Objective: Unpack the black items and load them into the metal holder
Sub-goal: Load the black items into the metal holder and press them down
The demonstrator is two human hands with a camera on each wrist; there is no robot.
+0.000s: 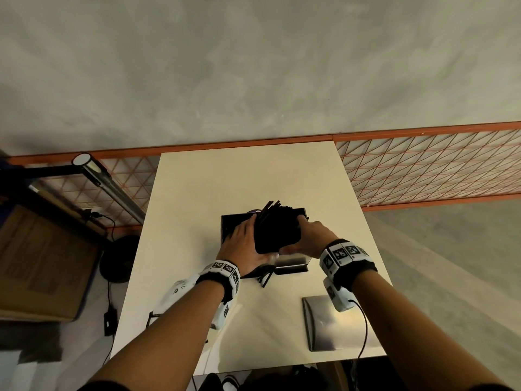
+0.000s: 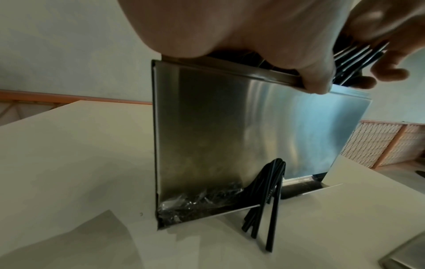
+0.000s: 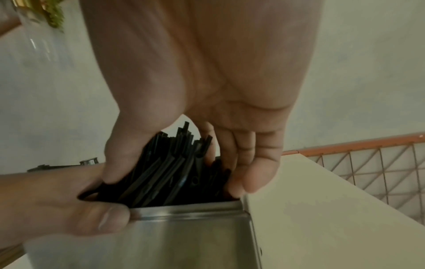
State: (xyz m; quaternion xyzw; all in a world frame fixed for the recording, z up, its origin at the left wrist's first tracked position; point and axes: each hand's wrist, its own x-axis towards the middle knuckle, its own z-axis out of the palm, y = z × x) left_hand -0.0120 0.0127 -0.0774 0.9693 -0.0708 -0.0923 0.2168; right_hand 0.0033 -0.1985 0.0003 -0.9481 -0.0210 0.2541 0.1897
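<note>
Grey concrete floor surrounds a cream desk (image 1: 197, 198) where the metal holder (image 2: 230, 131) stands upright. Both hands clasp a bundle of black straws (image 3: 165, 174) at its open top: left hand (image 1: 245, 244) and right hand (image 1: 313, 235) with fingers (image 3: 250, 163) curled round it. Loose straws (image 2: 271, 209) lean against the holder's near face.

You have no readable words, brand names or numbers anywhere in these views. The only sign-like marks are the black-and-white square code patterns on the white wrist bands (image 1: 225, 273) you wear on both wrists; they carry no letters or digits. One thin black stick (image 2: 270, 194) leaning on the brushed metal holder (image 2: 230, 131) has a faint pale marking along its side, too small and blurred to read.
</note>
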